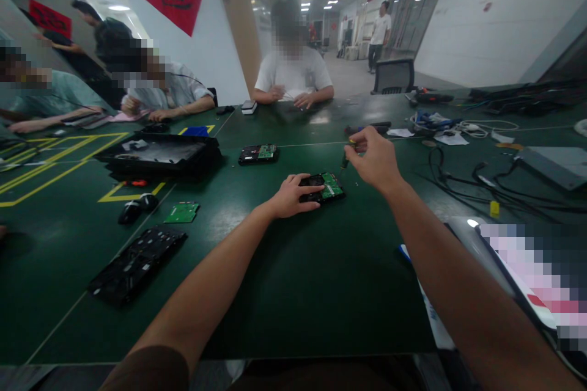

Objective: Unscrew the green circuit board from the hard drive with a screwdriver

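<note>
My left hand (293,197) holds a hard drive (332,186) down on the green table, its fingers across the black left part and the thumb along the near edge. A green circuit board shows on the drive's right half. My right hand (373,159) is closed around a small screwdriver (345,160), whose handle is partly hidden by the fingers. The screwdriver points downward just right of the drive, and I cannot tell whether its tip touches anything. A few tiny bits, perhaps screws (356,183), lie beside it.
Another hard drive (258,154) lies farther back. Left are a black tray (160,156), a loose green circuit board (182,212), a mouse (137,208) and a black plastic frame (137,263). Cables (481,177) and a grey box (557,165) sit right. A person (293,70) sits opposite.
</note>
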### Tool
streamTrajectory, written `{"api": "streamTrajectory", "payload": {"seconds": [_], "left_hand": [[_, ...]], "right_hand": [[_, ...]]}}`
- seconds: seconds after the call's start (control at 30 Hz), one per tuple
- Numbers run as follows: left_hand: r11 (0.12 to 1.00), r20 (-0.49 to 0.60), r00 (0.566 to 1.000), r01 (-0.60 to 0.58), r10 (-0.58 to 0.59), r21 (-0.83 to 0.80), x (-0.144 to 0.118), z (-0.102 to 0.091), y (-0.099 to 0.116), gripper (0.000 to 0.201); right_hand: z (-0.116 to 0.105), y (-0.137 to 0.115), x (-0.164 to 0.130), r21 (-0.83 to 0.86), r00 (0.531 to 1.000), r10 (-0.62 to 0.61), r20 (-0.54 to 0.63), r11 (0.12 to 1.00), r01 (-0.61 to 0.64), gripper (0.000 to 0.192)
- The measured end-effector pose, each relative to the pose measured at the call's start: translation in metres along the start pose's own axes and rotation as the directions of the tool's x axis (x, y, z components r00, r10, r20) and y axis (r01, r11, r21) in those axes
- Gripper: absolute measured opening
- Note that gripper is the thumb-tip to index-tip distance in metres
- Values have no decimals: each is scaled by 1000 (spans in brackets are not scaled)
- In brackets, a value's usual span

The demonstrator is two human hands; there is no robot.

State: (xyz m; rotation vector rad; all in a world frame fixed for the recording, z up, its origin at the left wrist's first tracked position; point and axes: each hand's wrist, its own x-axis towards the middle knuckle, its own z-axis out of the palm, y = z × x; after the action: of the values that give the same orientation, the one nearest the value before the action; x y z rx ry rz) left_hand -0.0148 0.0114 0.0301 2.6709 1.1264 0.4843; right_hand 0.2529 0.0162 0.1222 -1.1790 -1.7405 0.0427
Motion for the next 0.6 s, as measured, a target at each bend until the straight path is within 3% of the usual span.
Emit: {"api": "streamTrajectory", "payload": {"seconds": [0.23, 0.43, 0.6], "left_hand": [[998, -68, 998, 4, 0, 58, -4, 10, 9, 53], [998, -44, 999, -5, 8, 62, -4, 9, 11, 52], [998, -45, 999, -1, 3, 58, -4, 9, 12, 49]], "right_hand": [[0, -2, 0, -38, 995, -97, 26, 994, 98, 12], [-1, -1, 0, -6, 1000, -12, 20, 1000, 12, 15], [-2, -4, 0, -23, 997, -67, 46, 997, 68, 10]]}}
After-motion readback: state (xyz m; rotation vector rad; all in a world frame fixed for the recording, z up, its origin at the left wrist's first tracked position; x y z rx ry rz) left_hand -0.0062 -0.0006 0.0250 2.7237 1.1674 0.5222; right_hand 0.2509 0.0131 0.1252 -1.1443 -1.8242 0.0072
